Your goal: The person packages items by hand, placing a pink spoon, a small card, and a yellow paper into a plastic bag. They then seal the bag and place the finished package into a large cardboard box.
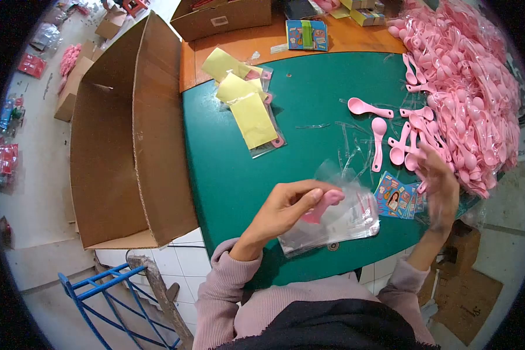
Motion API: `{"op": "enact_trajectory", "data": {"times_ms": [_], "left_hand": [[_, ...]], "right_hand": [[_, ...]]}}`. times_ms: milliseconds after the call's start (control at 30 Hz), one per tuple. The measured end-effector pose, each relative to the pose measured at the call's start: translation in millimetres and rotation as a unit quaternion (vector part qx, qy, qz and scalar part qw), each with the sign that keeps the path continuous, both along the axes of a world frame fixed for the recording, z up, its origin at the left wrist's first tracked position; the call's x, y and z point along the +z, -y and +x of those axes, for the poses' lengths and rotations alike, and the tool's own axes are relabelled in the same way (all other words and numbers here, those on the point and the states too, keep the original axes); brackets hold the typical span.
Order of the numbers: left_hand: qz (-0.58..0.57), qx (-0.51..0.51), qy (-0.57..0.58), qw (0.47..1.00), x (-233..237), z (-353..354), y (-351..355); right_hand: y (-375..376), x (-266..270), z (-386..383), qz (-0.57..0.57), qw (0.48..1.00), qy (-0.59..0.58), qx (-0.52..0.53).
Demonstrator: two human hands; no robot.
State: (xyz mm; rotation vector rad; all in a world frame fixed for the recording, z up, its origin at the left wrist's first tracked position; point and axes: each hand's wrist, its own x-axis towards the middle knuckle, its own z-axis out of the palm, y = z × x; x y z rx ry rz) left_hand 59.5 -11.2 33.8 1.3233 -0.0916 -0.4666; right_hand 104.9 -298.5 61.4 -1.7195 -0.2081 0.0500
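Observation:
My left hand (283, 213) is closed on a pink spoon (326, 204), partly hidden by the fingers, above a stack of clear plastic bags (332, 230). On the right, my right hand (440, 181) is smeared by motion beside the loose pink spoons (398, 153) and blue printed cards (391, 198); whether it holds anything I cannot make out. Two single spoons, one lying sideways (367, 108) and one upright in view (378, 143), rest on the green table top (309, 134).
A large heap of bagged pink spoons (466, 99) covers the right side. Bagged yellow cards (254, 119) lie at the left of the table. An open cardboard box (163, 140) stands beside it. A banded card stack (307, 35) sits at the back.

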Motion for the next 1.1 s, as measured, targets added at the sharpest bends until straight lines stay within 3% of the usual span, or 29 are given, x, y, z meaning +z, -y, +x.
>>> {"op": "enact_trajectory", "data": {"times_ms": [33, 67, 100, 133, 167, 233, 267, 367, 433, 500, 533, 600, 700, 867, 933, 1033, 1100], "left_hand": [[0.003, -0.012, 0.009, 1.000, 3, 0, -5], [-0.058, -0.014, 0.013, 0.998, 1, -2, -10], [-0.060, -0.018, 0.012, 0.998, 0, -2, -15], [-0.113, 0.042, 0.059, 0.991, -2, 0, -18], [-0.164, 0.104, 0.101, 0.976, -4, -2, -22], [-0.150, 0.082, 0.100, 0.980, -5, -5, -31], [-0.161, 0.099, 0.092, 0.978, -2, -5, -33], [-0.215, 0.174, 0.068, 0.959, 4, -7, -33], [-0.119, 0.094, 0.101, 0.983, 8, -4, -36], [-0.083, 0.077, 0.117, 0.987, 14, 0, -31], [-0.057, 0.072, 0.073, 0.993, 16, 0, -29], [-0.017, 0.060, 0.013, 0.998, 18, 1, -21], [0.003, 0.014, -0.018, 1.000, 15, 2, -13], [0.045, -0.033, 0.002, 0.998, 14, 6, -4], [0.038, -0.036, 0.000, 0.999, 8, 6, 0], [0.049, -0.046, 0.001, 0.998, 5, 6, 5], [0.067, -0.047, 0.005, 0.997, 5, 6, 4]], "right_hand": [[8, 1, 0, -0.091, 0.981, -0.058, -0.161], [20, -1, -4, -0.092, 0.980, -0.058, -0.166], [32, -6, -12, -0.346, 0.926, 0.043, -0.144], [40, -9, -17, -0.573, 0.799, 0.143, -0.108], [41, -11, -24, -0.575, 0.799, 0.141, -0.106], [38, -16, -35, -0.428, 0.903, -0.031, -0.009], [32, -20, -38, -0.463, 0.886, 0.030, -0.010], [24, -27, -40, -0.466, 0.881, 0.066, -0.050], [28, -27, -38, -0.466, 0.881, 0.071, -0.035], [29, -28, -33, -0.426, 0.904, -0.014, -0.043], [28, -26, -31, -0.425, 0.904, -0.011, -0.041], [26, -20, -30, -0.415, 0.905, 0.053, -0.076], [19, -13, -20, -0.408, 0.908, 0.030, -0.093], [-2, 7, -10, -0.446, 0.873, 0.169, -0.104], [-11, 19, -12, -0.263, 0.961, -0.004, -0.084], [-37, 40, -14, -0.163, 0.984, -0.051, -0.048], [-43, 43, -10, -0.216, 0.976, 0.002, 0.002]]}}
